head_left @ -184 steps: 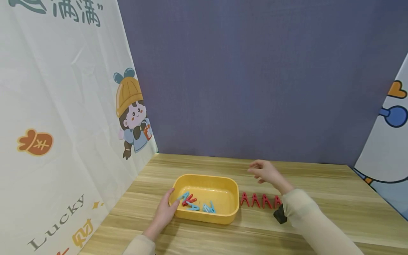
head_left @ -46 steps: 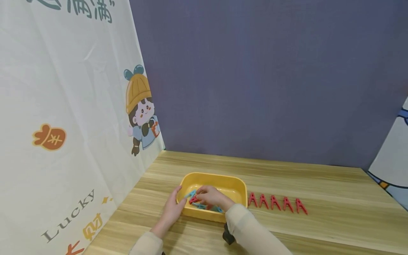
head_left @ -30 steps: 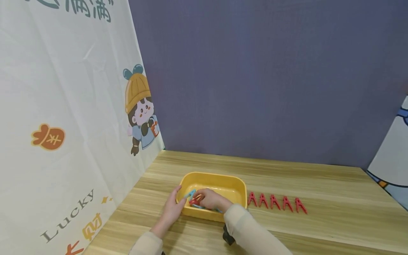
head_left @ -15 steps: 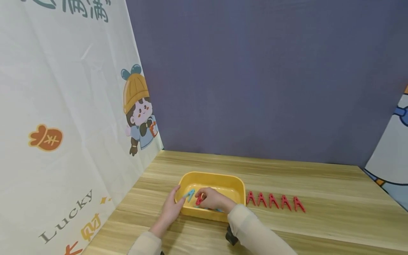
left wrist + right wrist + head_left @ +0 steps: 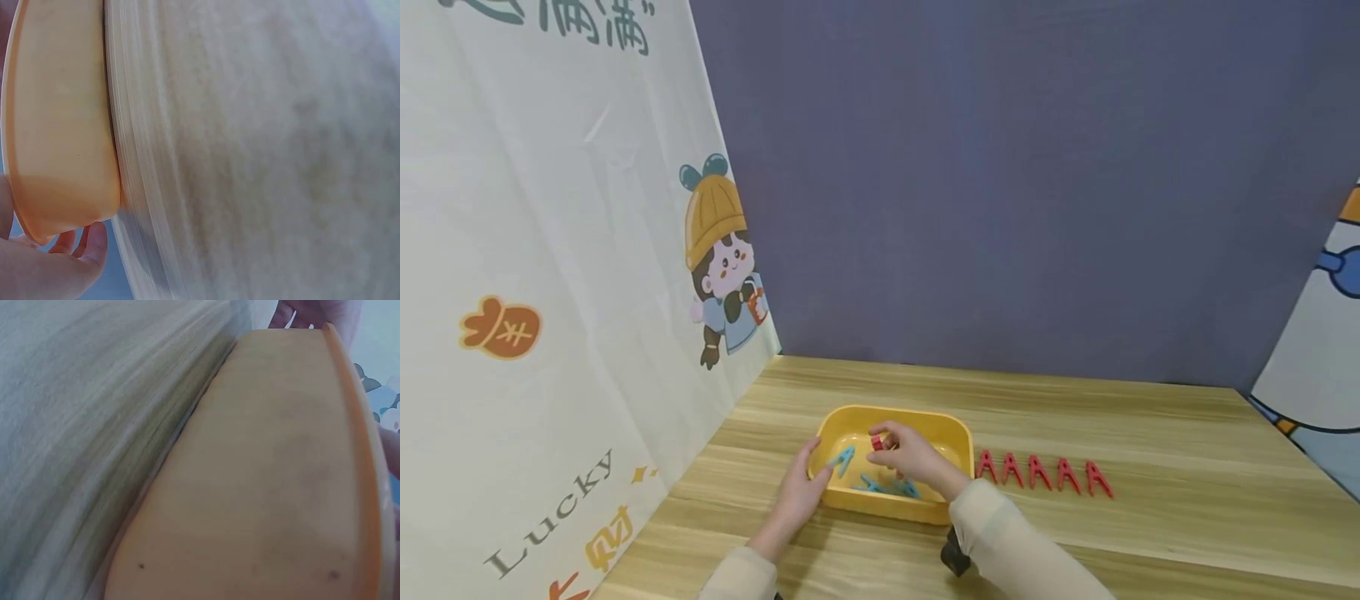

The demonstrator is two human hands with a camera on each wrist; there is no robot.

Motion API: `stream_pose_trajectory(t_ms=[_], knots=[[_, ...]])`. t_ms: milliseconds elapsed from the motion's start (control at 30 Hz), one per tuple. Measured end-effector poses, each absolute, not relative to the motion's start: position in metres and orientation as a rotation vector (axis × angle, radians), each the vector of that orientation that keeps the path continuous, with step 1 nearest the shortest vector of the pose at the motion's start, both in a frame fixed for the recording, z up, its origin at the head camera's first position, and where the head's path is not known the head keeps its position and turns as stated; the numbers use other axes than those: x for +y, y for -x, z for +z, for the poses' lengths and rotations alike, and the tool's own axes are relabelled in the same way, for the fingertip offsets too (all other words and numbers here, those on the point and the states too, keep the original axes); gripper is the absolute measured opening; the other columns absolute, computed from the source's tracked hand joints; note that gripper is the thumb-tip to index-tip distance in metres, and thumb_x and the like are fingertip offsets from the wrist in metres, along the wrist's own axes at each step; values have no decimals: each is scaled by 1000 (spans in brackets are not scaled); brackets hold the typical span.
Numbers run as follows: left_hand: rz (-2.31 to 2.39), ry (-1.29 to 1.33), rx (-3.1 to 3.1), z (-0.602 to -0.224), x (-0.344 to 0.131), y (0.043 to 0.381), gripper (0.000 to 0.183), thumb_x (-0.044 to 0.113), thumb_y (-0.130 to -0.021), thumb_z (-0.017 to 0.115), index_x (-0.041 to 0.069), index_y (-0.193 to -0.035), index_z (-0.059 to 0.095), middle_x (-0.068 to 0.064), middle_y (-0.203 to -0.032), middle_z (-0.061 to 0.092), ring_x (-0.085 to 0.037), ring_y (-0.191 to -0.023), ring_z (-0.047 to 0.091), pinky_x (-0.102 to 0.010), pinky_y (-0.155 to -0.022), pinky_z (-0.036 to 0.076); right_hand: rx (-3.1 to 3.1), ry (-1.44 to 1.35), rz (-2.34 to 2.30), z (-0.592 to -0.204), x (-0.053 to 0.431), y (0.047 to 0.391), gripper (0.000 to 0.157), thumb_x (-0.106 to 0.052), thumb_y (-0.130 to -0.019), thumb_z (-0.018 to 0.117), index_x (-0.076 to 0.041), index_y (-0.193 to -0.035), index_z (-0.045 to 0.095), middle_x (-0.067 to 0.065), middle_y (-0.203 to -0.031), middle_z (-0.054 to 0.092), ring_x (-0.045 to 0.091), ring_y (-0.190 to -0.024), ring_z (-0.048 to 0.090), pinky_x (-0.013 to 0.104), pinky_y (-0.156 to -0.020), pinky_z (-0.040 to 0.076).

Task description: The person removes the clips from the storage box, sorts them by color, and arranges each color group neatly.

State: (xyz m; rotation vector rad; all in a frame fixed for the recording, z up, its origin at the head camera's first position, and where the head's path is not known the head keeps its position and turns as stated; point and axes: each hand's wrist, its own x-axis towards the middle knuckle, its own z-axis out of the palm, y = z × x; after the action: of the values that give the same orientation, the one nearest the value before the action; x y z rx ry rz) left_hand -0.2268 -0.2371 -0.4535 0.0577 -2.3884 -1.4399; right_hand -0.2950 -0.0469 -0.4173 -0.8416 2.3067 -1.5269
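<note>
A yellow plastic tub (image 5: 887,504) sits on the wooden table. My left hand (image 5: 799,490) grips its left end, thumb at the rim; in the left wrist view the fingers (image 5: 94,240) press the tub's outer wall. Over the tub, my right hand (image 5: 917,460) pinches a red clothespin (image 5: 877,443) between thumb and fingers, partly hidden by them. Several light blue clothespins (image 5: 844,460) lie on the tub's floor, some partly behind the right hand. To the right of the tub, several red clothespins (image 5: 1036,472) stand in a row on the table.
The wooden table (image 5: 1150,533) runs back to a dark blue-grey wall (image 5: 1000,208). A white printed sheet (image 5: 587,250) hangs on the left, and another printed panel (image 5: 1315,358) on the right. A black device (image 5: 955,554) is at the right wrist.
After adding a fifth red clothespin to the row, my right hand came back to the tub, took a red clothespin and lifted it off the blue ones. The left hand keeps its hold.
</note>
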Motion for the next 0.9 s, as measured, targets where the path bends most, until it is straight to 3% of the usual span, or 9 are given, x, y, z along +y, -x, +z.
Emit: stream_pose_trajectory(t_ms=[133,300,533,900], knots=[[-1451,-66,-2397,-454,-237,226,51,4,-87,55,-6,-133,38,-32,-135,35,-47,-124,30,-58,-102,24,2264,802,-1622,-415,-43,295,32,-14,-85,66,0,-108,49,4,-74,56,24,-63,52,30,-46,42],[-1444,-59,-2395,-453,-237,225,50,4,-87,55,-6,-133,38,-32,-135,35,-48,-124,31,-58,-102,24,2294,773,-1656,-412,-37,293,25,-18,-85,66,-1,-98,54,5,-78,59,29,-73,56,40,-58,49],[-1435,-58,-2389,-452,-237,224,50,4,-87,56,-7,-133,39,-32,-134,36,-47,-124,31,-57,-102,25,2295,764,-1656,-409,-30,293,21,-19,-87,64,0,-95,61,12,-84,63,18,-71,59,44,-66,53],[-1448,-63,-2418,-449,-236,222,50,4,-88,53,-6,-134,37,-32,-136,34,-47,-125,29,-58,-101,25,2268,743,-1654,-395,-19,285,21,-14,-90,58,5,-98,63,9,-81,60,29,-78,59,47,-70,53]])
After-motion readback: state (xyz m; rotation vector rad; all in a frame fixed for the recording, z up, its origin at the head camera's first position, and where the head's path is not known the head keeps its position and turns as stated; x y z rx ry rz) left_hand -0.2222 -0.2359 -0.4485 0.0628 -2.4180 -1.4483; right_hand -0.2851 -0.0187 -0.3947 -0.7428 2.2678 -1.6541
